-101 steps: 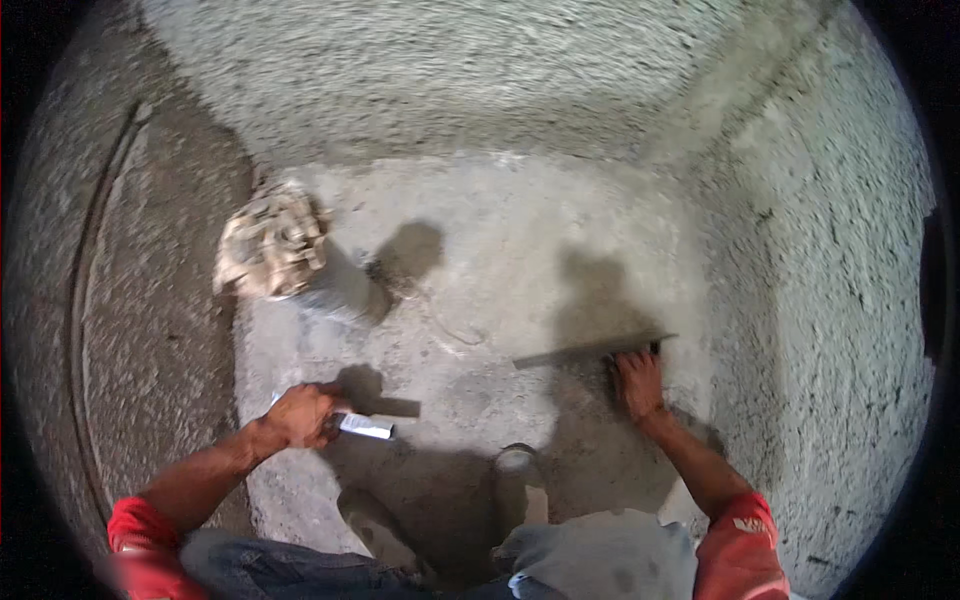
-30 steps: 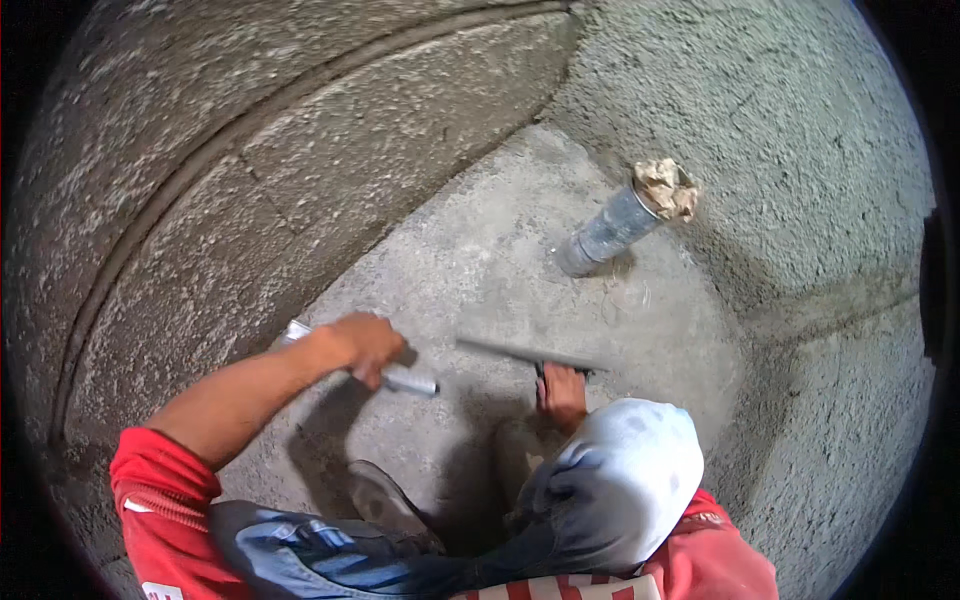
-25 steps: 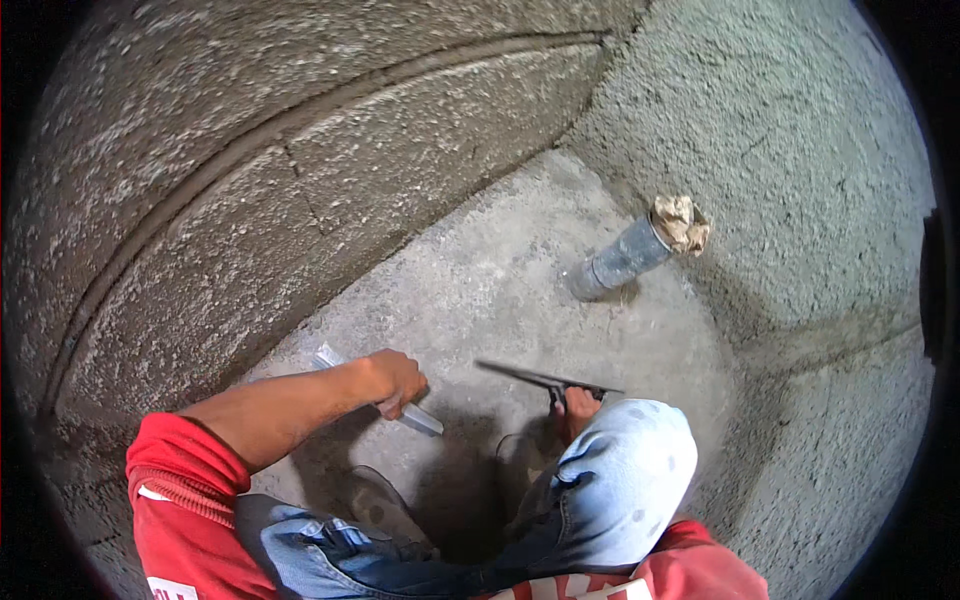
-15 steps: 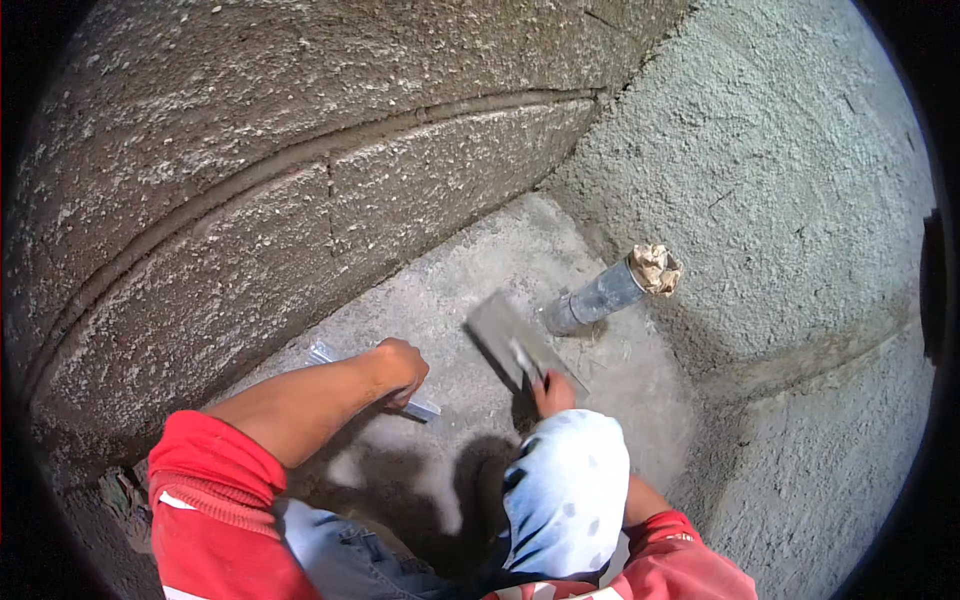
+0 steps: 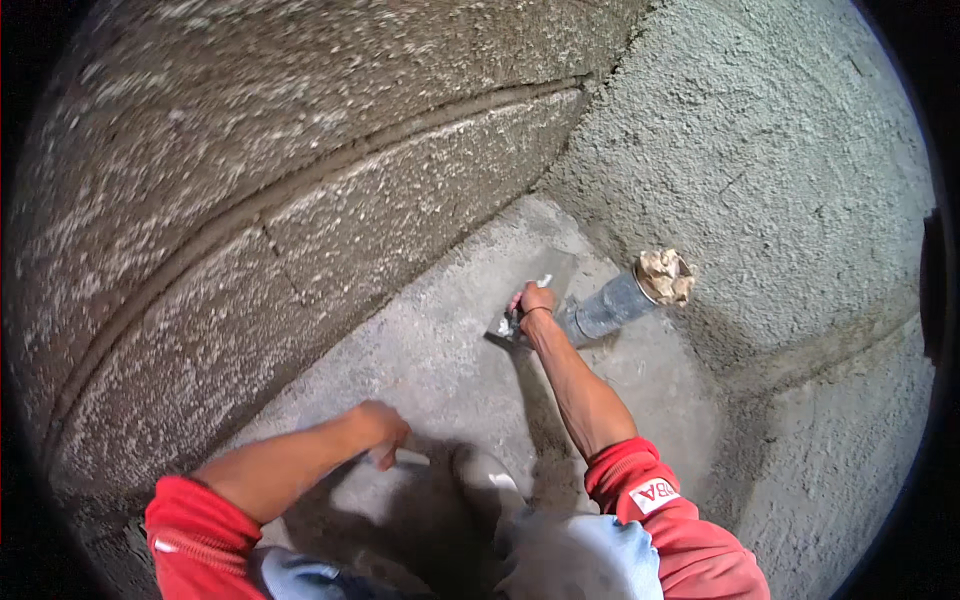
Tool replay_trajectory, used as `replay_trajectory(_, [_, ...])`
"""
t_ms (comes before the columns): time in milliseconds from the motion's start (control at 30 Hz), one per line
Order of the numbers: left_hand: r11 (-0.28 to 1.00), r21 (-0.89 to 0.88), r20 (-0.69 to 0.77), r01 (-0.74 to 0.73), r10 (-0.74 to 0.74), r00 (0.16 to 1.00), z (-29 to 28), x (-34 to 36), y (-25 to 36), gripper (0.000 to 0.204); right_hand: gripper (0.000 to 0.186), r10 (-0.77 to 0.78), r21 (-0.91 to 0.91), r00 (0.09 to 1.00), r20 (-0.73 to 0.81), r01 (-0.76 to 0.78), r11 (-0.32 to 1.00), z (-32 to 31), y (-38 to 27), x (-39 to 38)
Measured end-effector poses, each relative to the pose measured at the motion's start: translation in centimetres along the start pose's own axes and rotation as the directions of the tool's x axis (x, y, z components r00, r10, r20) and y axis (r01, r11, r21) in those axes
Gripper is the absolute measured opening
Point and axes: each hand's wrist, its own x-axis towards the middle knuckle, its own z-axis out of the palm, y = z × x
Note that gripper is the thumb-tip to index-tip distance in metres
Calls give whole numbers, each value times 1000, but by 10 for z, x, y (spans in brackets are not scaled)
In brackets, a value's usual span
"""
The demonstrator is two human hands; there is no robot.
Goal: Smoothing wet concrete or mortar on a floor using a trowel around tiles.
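My right hand [image 5: 536, 298] is closed round the handle of a flat plastering trowel [image 5: 562, 264], which lies close over the concrete floor beside the grey pipe. The hand covers the middle of its blade. My left hand [image 5: 382, 432], a little blurred, is bent closed above the floor at the left. From under its fingers pokes the pale end of a metal bar [image 5: 412, 457]; the rest of that bar is hidden by the hand and forearm.
A grey pipe [image 5: 608, 308], its mouth stuffed with crumpled brown paper [image 5: 667, 276], rises at an angle from the concrete floor [image 5: 440, 320]. Rough rendered walls [image 5: 330, 235] meet in the far corner. My shoe [image 5: 485, 478] and knees are at the bottom.
My right hand has carried the trowel forward and to the right, up to the pipe. My left hand has shifted down and left, and the metal bar shows much less.
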Motion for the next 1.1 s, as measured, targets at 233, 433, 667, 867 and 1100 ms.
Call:
replay_trajectory(233, [962,-150,-10,228,-232,973,57,-86,-40,42,24,97,-35,938,-333,-115,993,23,-19,180])
replay_trajectory(433, [927,-275,6,256,-265,964,111,-118,-53,53,30,-117,-417,989,91,145,897,45,-18,183])
replay_trajectory(667, [919,-299,-50,255,-282,958,108,-108,-42,52,37,-131,-623,971,198,228,748,42,-59,173])
replay_trajectory(867, [948,-270,-95,170,-202,975,87,-88,-42,50,44,-111,-735,889,445,433,522,5,5,93])
replay_trajectory(1100, [925,-216,-58,312,-331,942,73,-98,-39,54,46,-90,-538,947,309,252,804,15,-51,137])
